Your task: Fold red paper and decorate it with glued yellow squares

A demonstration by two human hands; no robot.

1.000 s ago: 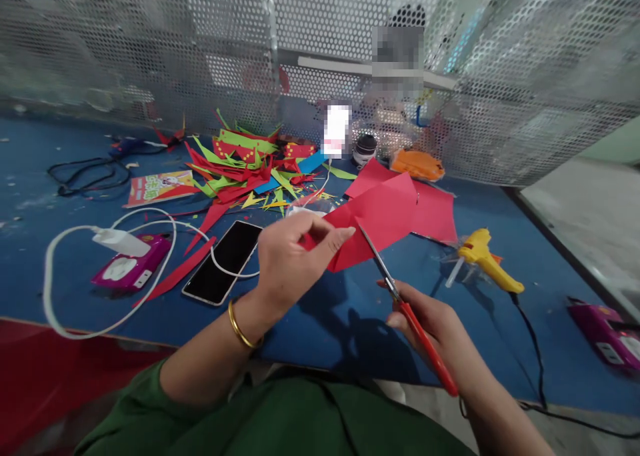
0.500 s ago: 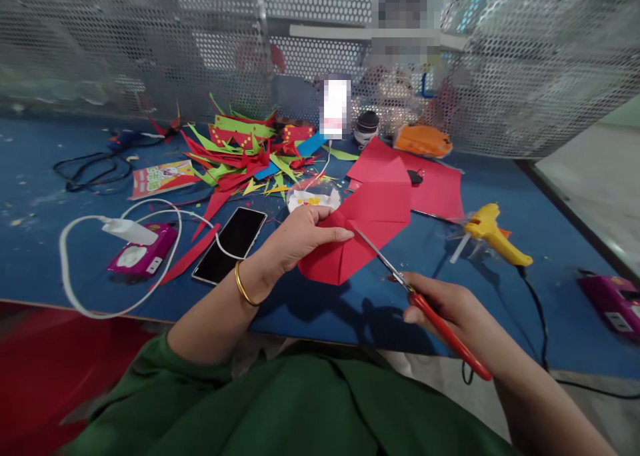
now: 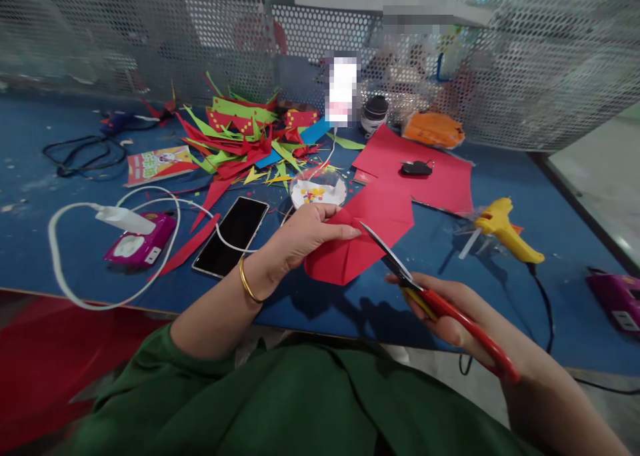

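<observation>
The creased red paper (image 3: 383,209), held above the blue table (image 3: 30,243), seems at the cutting stage — left hand (image 3: 305,236) pinching it between thumb and fingers, right hand (image 3: 463,293) wrapped around scissors (image 3: 435,301) tipped just beside that thumb — so a snip calls for a steady sheet.
</observation>
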